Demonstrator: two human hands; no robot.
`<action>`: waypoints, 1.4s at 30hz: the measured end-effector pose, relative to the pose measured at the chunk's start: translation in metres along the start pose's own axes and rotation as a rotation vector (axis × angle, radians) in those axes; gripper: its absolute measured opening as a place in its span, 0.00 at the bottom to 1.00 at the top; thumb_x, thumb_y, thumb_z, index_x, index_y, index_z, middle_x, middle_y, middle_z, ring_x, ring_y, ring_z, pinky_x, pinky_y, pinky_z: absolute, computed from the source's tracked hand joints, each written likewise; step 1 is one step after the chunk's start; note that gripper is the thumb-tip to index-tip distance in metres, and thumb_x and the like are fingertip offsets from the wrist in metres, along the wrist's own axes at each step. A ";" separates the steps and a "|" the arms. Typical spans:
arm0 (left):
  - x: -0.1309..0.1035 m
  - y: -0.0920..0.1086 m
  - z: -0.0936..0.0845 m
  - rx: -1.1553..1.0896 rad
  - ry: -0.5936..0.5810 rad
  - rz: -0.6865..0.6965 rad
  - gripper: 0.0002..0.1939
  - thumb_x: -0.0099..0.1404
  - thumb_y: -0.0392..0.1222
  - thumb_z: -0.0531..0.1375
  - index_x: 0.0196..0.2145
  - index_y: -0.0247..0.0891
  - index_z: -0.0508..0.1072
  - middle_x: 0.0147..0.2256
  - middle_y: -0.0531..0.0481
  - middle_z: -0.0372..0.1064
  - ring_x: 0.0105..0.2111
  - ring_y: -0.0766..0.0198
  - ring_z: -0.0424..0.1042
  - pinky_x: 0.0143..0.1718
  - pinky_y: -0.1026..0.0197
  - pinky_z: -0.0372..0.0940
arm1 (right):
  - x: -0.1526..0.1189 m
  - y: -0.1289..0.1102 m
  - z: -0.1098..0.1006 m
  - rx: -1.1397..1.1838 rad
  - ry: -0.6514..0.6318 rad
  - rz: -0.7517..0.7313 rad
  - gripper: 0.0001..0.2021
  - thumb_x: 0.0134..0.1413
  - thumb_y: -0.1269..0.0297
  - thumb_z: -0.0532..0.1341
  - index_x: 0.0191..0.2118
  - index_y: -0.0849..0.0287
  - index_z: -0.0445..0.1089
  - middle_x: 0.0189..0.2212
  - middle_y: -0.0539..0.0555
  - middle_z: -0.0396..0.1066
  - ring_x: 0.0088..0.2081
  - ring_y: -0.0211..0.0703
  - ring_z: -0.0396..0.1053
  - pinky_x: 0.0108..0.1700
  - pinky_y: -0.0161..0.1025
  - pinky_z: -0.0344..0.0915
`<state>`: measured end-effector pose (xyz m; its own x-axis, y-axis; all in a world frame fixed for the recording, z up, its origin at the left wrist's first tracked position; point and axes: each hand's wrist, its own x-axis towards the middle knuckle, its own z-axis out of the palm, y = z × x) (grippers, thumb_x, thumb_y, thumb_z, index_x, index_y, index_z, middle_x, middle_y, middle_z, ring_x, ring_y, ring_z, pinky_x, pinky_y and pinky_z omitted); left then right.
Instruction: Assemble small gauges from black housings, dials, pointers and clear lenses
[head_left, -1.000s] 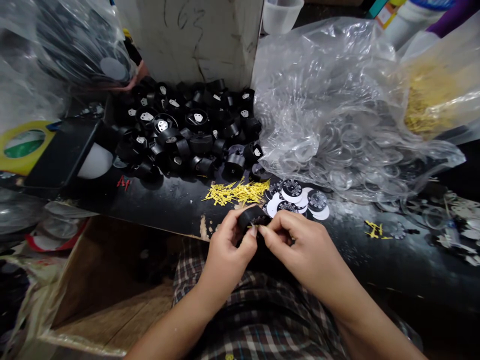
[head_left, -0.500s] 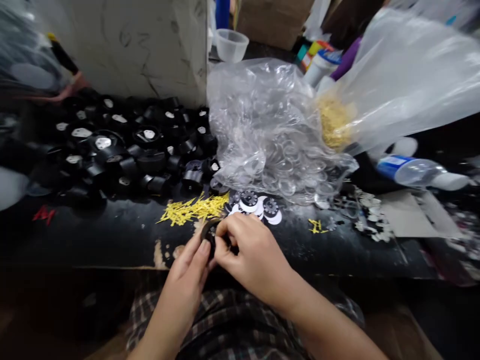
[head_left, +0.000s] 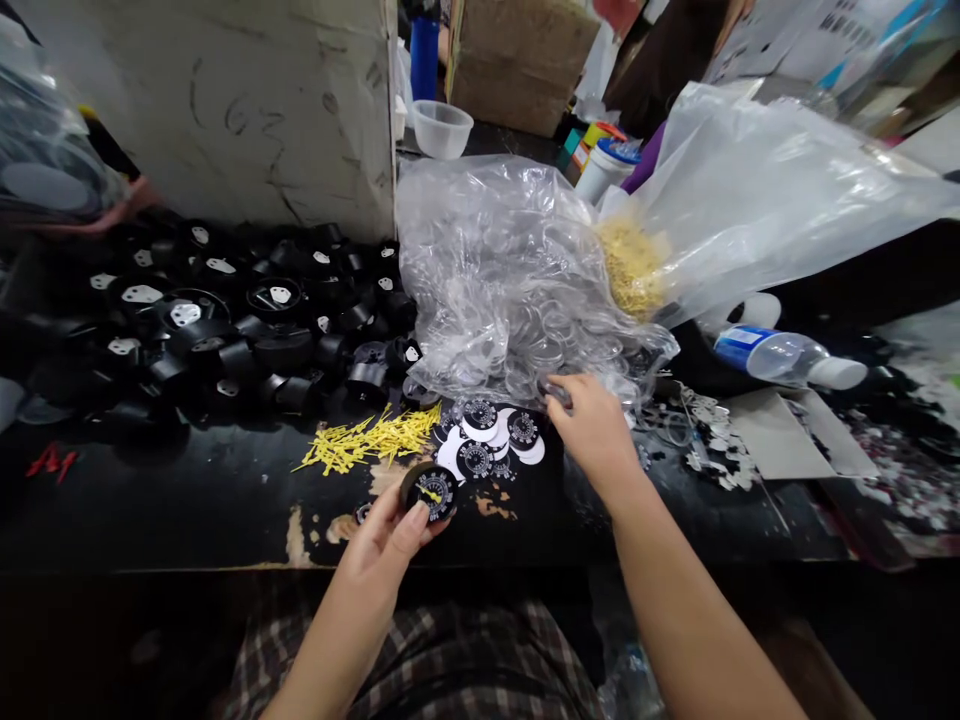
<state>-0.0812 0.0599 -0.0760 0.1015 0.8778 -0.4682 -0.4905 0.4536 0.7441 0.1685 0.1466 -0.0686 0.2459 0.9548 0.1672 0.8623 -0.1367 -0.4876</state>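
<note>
My left hand (head_left: 394, 535) is closed round a small black dial gauge (head_left: 430, 490), whose face with pale numbers and a yellow pointer is turned up towards me. At the front edge of the clear plastic bag, my right hand (head_left: 592, 425) pinches a clear round cover (head_left: 556, 390). Many similar clear covers (head_left: 536, 345) lie in and under the bag. Between my hands are loose dial faces (head_left: 476, 458), black and white discs, some overlapping. Left of them is a heap of yellow pointers (head_left: 371, 440).
Black round housings (head_left: 281, 345) are piled at the back left, before a grey board (head_left: 225, 110). Red pointers (head_left: 52, 460) lie far left. At right are a plastic bottle (head_left: 787, 355), an open white box (head_left: 780, 440) and a bag of yellow parts (head_left: 634, 265).
My right hand has left the gauge and moved right and forward to the clear covers. The gauge in my left hand now shows its face and yellow pointer.
</note>
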 end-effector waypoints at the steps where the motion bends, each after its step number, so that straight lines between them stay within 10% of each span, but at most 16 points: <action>1: 0.000 0.000 0.002 -0.014 0.005 -0.003 0.20 0.57 0.47 0.65 0.47 0.43 0.75 0.49 0.47 0.73 0.49 0.52 0.71 0.51 0.51 0.68 | 0.000 0.004 0.000 0.030 0.001 -0.001 0.15 0.51 0.67 0.58 0.44 0.63 0.74 0.46 0.64 0.72 0.50 0.59 0.67 0.55 0.58 0.56; 14: 0.002 0.007 0.000 -0.153 -0.128 -0.066 0.16 0.63 0.47 0.60 0.47 0.41 0.75 0.46 0.46 0.75 0.43 0.58 0.75 0.49 0.54 0.67 | -0.061 -0.072 -0.007 1.044 -0.512 0.248 0.19 0.51 0.60 0.64 0.50 0.59 0.70 0.29 0.52 0.74 0.29 0.37 0.70 0.37 0.38 0.68; 26: 0.004 0.002 -0.003 0.010 -0.186 0.068 0.17 0.64 0.45 0.60 0.51 0.47 0.72 0.56 0.50 0.67 0.55 0.55 0.65 0.54 0.54 0.63 | -0.087 -0.105 0.006 0.430 -0.325 -0.363 0.14 0.61 0.66 0.55 0.50 0.53 0.71 0.46 0.56 0.63 0.45 0.41 0.66 0.47 0.40 0.64; 36: -0.014 0.006 -0.004 0.442 -0.251 0.263 0.21 0.65 0.45 0.57 0.55 0.42 0.67 0.56 0.48 0.67 0.55 0.58 0.65 0.59 0.58 0.56 | -0.086 -0.122 0.019 0.270 -0.119 -0.453 0.18 0.66 0.66 0.44 0.24 0.57 0.58 0.20 0.49 0.60 0.25 0.39 0.58 0.32 0.39 0.52; 42: -0.041 0.014 -0.062 0.480 -0.045 0.102 0.19 0.62 0.47 0.59 0.51 0.43 0.72 0.52 0.46 0.71 0.53 0.52 0.68 0.57 0.52 0.58 | -0.089 -0.122 0.022 0.472 -0.519 -0.434 0.16 0.65 0.57 0.49 0.30 0.56 0.67 0.27 0.50 0.70 0.31 0.40 0.66 0.37 0.38 0.59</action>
<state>-0.1462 0.0209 -0.0765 0.1161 0.9225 -0.3681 -0.0466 0.3752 0.9258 0.0318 0.0844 -0.0428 -0.4019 0.9136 0.0625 0.5283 0.2871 -0.7991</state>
